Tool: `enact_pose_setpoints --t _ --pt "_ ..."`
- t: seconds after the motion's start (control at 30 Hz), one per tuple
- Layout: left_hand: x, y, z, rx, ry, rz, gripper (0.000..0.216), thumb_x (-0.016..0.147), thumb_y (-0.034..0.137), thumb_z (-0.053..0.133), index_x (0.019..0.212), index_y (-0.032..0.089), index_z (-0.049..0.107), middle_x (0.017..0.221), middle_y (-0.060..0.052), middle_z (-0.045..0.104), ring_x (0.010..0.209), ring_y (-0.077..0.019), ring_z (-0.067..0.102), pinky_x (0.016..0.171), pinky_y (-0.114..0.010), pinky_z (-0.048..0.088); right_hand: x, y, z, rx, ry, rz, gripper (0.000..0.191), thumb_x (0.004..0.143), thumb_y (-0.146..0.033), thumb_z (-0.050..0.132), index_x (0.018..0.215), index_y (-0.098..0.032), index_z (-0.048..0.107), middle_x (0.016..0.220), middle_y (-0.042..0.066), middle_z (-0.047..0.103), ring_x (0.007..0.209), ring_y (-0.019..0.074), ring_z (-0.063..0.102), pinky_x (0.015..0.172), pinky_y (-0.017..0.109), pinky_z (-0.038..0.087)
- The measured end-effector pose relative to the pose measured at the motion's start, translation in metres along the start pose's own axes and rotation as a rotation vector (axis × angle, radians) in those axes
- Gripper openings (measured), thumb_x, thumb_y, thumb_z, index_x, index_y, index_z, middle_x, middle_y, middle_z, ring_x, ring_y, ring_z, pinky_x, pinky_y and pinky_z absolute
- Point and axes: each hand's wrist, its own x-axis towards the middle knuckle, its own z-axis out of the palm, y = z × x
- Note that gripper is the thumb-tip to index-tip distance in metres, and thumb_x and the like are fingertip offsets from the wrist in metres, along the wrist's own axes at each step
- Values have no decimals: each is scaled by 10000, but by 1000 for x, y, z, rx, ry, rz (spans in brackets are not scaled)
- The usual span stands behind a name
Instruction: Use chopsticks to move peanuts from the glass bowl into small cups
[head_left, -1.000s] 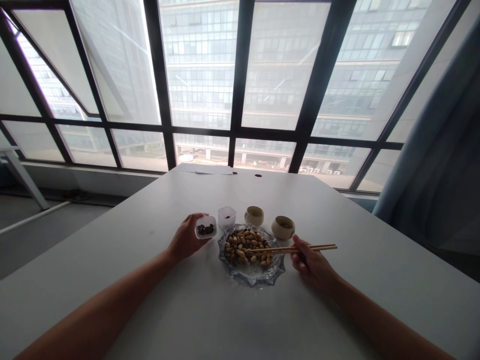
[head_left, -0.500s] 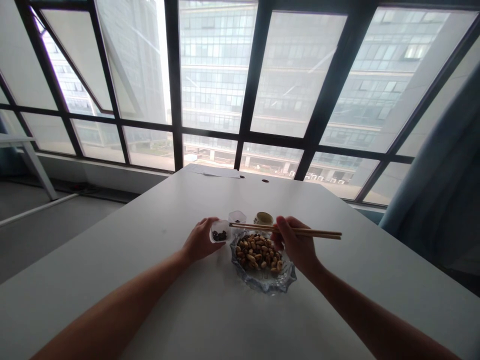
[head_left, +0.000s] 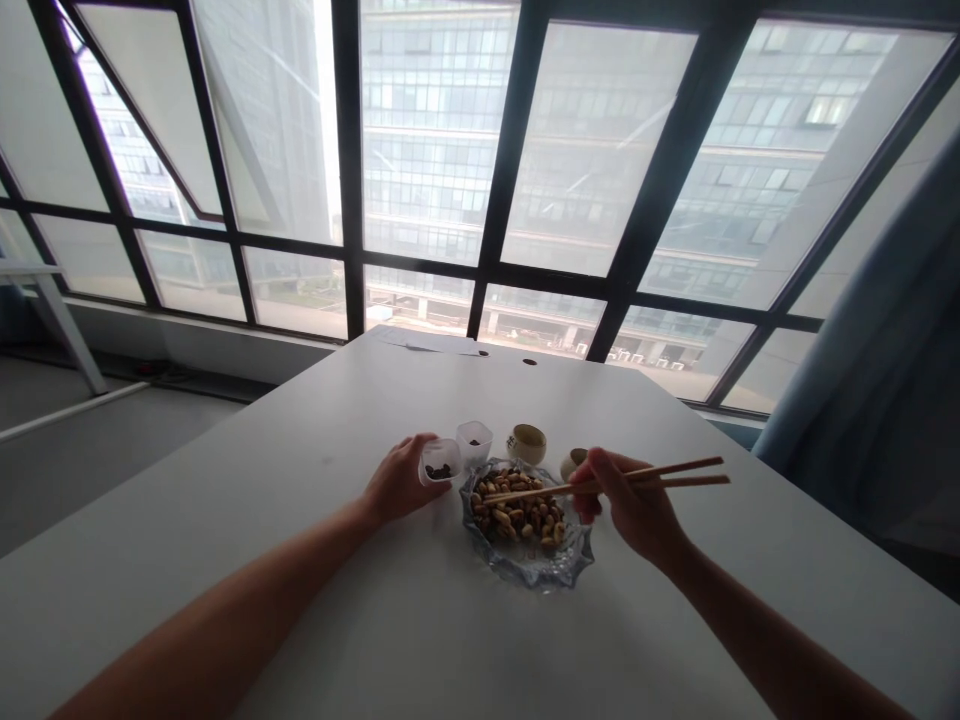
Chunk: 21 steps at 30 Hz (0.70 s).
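Note:
A glass dish [head_left: 534, 568] of mixed nuts [head_left: 517, 508] sits in the middle of the white table [head_left: 420, 620]. My left hand [head_left: 397, 482] is wrapped round a small clear cup [head_left: 439, 462] with dark beans in it, just left of the dish. My right hand [head_left: 636, 505] grips wooden chopsticks [head_left: 607, 478], whose tips reach left over the nuts.
Behind the dish stand a second clear cup [head_left: 475, 442] and two small ceramic cups [head_left: 527, 443], one partly hidden by my right hand. Papers [head_left: 420, 343] lie at the table's far edge. Large windows rise behind; a blue curtain [head_left: 885, 400] hangs at the right.
My right hand has drawn back to the right and lowered the chopstick tips from over the small cups onto the nuts. My left hand keeps its hold on the cup.

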Motion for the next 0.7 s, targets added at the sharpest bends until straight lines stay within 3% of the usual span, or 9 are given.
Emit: enact_pose_setpoints --t 0.1,0.2,0.37,0.53,0.7 --pt "2 1 1 -1 -14 -27 610 690 381 769 1221 209 522 1141 -131 688 1020 -306 681 898 -460 541 -11 -4 -15 -35 -111 145 540 774 -678 674 601 -166 668 421 42 621 331 133 547 345 227 432" --pt "3 1 1 -3 -34 -52 614 697 391 760 1224 198 513 1143 -142 688 1009 -311 683 881 -469 547 -19 3 -13 -23 -172 229 526 751 -671 699 602 -167 671 430 42 626 343 135 555 349 224 429" --pt "3 2 1 -8 -37 -79 623 703 397 747 1246 211 504 1053 -107 707 937 -284 694 829 -442 562 -22 21 -6 -57 -117 140 517 798 -634 681 559 -176 657 470 48 642 397 131 568 393 232 452" --pt "5 0 3 -9 -39 -69 650 712 442 724 1280 237 485 947 -67 714 857 -263 697 770 -403 570 -17 21 -20 -54 -4 63 494 804 -649 663 641 -183 688 504 42 658 398 144 584 376 244 454" --pt "6 2 1 16 -109 -111 693 764 483 678 1344 203 421 949 -75 713 872 -265 701 771 -389 559 -16 7 -31 -57 -124 124 531 785 -674 659 608 -173 673 439 29 625 350 130 557 345 218 424"
